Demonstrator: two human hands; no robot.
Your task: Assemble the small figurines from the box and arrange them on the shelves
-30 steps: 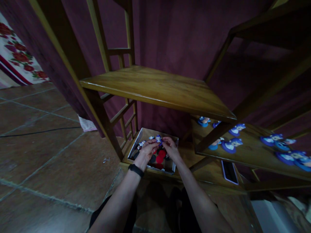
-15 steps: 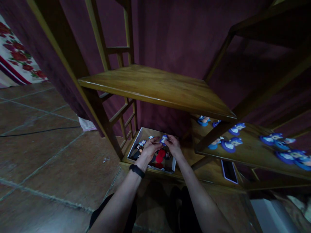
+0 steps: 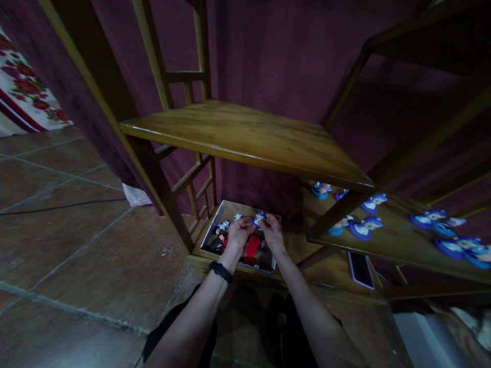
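A small blue and white figurine [image 3: 259, 218] is pinched between the fingertips of my left hand [image 3: 238, 233] and my right hand [image 3: 271, 231], just above an open cardboard box [image 3: 218, 216]. The box sits on the bottom wooden shelf and holds several small figurines in blue, black and red [image 3: 252, 246]. A black band circles my left wrist. Both hands have fingers curled together on the figurine.
A wooden shelf [image 3: 249, 138] juts out above the box. To the right a lower shelf [image 3: 399, 240] carries several blue figurines [image 3: 362, 227]. A phone [image 3: 360, 269] lies on the bottom board. Tiled floor with a black cable [image 3: 65, 207] spreads left.
Both hands with the blue figurine have shifted slightly to the right and farther back over the box. The view has tipped a little.
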